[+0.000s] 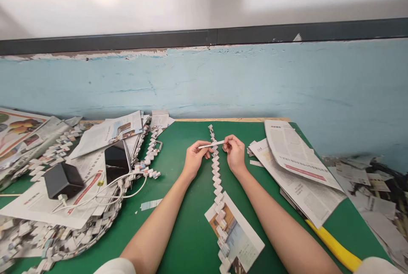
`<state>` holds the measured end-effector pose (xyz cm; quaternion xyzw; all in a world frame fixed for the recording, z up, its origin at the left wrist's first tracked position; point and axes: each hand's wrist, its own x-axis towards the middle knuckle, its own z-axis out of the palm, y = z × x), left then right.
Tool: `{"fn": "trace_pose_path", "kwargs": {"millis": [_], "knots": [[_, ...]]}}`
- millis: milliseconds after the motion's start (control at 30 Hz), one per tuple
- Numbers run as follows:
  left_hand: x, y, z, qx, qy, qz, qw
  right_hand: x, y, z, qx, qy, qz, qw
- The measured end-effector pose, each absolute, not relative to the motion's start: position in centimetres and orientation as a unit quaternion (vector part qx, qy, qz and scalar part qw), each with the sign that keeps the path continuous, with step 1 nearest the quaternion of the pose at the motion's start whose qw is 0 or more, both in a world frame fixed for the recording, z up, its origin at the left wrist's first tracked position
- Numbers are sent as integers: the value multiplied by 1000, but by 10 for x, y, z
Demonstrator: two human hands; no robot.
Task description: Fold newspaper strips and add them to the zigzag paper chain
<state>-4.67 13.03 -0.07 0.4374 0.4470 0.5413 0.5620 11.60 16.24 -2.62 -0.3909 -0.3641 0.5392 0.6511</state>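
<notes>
A narrow folded paper strip (211, 144) is stretched level between my two hands. My left hand (195, 158) pinches its left end, and my right hand (234, 150) pinches the right end between thumb and fingers. Beneath the strip runs a long zigzag chain of folded paper (217, 178), lying from the far side of the table toward me. Whether the strip touches the chain, I cannot tell. The near part of the chain lies over a printed paper sheet (245, 233).
Folded newspapers (296, 167) lie at right, with a yellow object (334, 246) below them. At left are a phone (117, 161), a black charger block (63, 180), a white cable (134, 193) and heaped paper chains (79, 240). A blue wall (204, 82) stands behind the green table (178, 133).
</notes>
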Motion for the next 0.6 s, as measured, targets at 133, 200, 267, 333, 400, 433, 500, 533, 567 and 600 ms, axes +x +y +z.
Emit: {"fn": "trace_pose_path", "kwargs": {"millis": [133, 200, 267, 333, 400, 433, 500, 533, 567, 600], "knots": [[-48, 131, -2, 445, 446, 531, 566, 116, 162, -24, -390, -360, 539, 654], [-49, 131, -3, 448, 443, 529, 568, 116, 161, -23, -388, -355, 542, 655], [-50, 130, -3, 455, 436, 530, 567, 115, 161, -23, -385, -351, 546, 657], [-49, 129, -1, 471, 436, 527, 558, 115, 161, -23, -383, -348, 547, 658], [-47, 127, 1, 486, 447, 520, 542, 115, 161, -23, -384, -348, 545, 659], [-46, 126, 2, 492, 455, 515, 535, 115, 161, -23, -385, -349, 544, 659], [-43, 125, 4, 499, 463, 511, 524, 115, 161, -23, -388, -352, 541, 658], [-42, 125, 4, 499, 465, 512, 521, 115, 160, -23, -388, -355, 540, 657], [-41, 125, 4, 499, 467, 514, 519, 116, 160, -23, -387, -360, 538, 656], [-41, 125, 4, 497, 469, 515, 518, 116, 160, -23, -386, -368, 536, 655]]}}
